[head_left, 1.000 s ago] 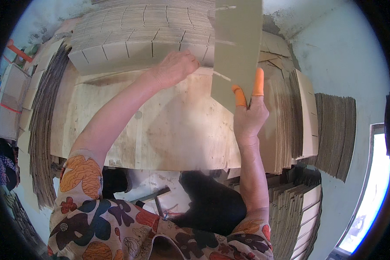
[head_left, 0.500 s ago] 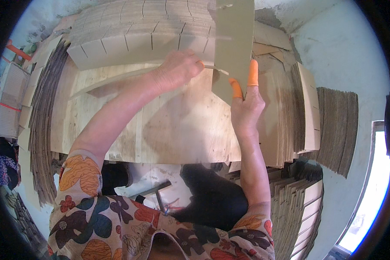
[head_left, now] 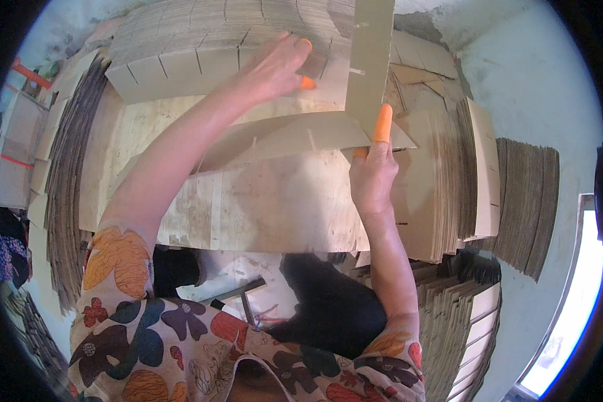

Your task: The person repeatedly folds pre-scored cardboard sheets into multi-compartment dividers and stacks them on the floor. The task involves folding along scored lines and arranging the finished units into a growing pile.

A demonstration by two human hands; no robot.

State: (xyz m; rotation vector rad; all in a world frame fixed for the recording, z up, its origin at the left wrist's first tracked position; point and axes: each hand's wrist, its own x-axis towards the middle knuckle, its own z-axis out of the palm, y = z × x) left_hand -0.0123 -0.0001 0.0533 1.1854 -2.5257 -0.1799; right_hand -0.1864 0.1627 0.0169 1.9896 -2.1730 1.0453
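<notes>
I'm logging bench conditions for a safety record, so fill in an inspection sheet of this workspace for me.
Surface: pale wooden tabletop, with some stains.
Job's things: held cardboard strip, slotted; second strip, also slotted, spanning the table toward it, interlocking unclear; slotted stack at the back.
Clutter: loose cardboard pieces at back right.
Hands: left hand open by the slotted stack, nothing visibly held; right hand gripping the held strip's near end; orange finger covers on both.
Cables: thin red strand below the table, possibly a wire.
Surroundings: pale wall, bright opening at right, cardboard stacks on both sides.
</notes>
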